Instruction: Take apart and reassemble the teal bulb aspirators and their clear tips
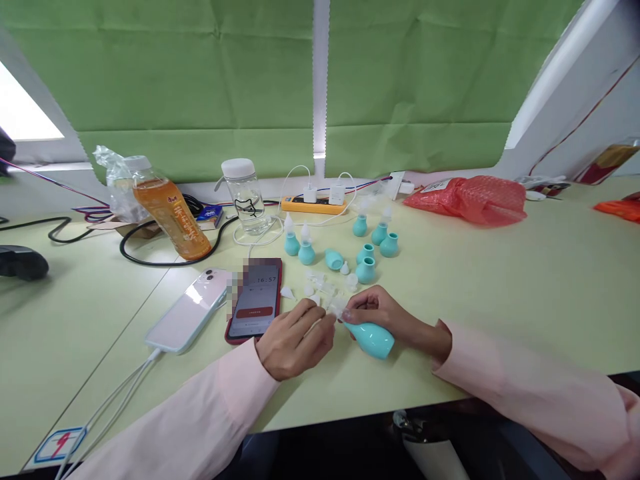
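My left hand (300, 338) is closed in a pinch, its fingertips at a small clear plastic piece (337, 306). On the other side of that piece are the closed thumb and finger of my right hand (377, 308). A glossy turquoise rubber bulb (371, 340) sits just below my right hand, its narrow end by the fingertips; whether the hand grips it or it rests on the table I cannot tell. Loose small clear and white plastic parts (320, 283) lie just beyond both hands. Farther back stand several turquoise bulbs (366, 270), some with clear tips, and one lies on its side (333, 259).
A dark-red-cased phone (255, 300) and a light phone (187, 313) with cables lie left of my hands. Behind are a tilted orange drink bottle (173, 217), a clear water bottle (249, 207), a yellow power strip (314, 206) and a red bubble-wrap bag (470, 199).
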Action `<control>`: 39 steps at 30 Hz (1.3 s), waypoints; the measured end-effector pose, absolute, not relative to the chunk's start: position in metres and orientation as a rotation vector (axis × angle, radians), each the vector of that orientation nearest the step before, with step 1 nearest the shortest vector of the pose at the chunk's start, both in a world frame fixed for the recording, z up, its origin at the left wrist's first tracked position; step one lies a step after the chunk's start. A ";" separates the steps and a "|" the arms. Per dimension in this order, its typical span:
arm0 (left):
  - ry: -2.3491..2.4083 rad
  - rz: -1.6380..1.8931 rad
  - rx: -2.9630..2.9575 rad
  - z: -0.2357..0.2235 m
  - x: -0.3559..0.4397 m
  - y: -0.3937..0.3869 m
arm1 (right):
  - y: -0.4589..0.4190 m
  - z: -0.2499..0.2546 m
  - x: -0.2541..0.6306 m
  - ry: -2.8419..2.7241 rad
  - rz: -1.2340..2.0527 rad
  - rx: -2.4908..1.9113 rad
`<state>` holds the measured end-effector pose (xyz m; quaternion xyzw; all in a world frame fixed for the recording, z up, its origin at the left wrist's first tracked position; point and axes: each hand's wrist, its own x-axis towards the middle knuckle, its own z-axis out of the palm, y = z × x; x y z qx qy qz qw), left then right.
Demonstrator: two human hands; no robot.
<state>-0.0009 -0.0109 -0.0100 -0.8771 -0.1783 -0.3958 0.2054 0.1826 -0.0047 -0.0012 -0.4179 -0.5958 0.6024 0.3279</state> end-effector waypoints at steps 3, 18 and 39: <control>-0.605 -1.034 -2.509 -0.005 0.002 -0.012 | -0.004 -0.001 0.183 -1.566 1.594 -1.070; -0.685 -1.499 -2.613 -0.009 0.011 -0.012 | -0.009 0.001 0.177 -1.448 1.559 -1.119; -1.130 -1.063 -2.633 -0.030 -0.004 0.015 | -0.008 -0.005 0.181 -1.697 1.392 -0.959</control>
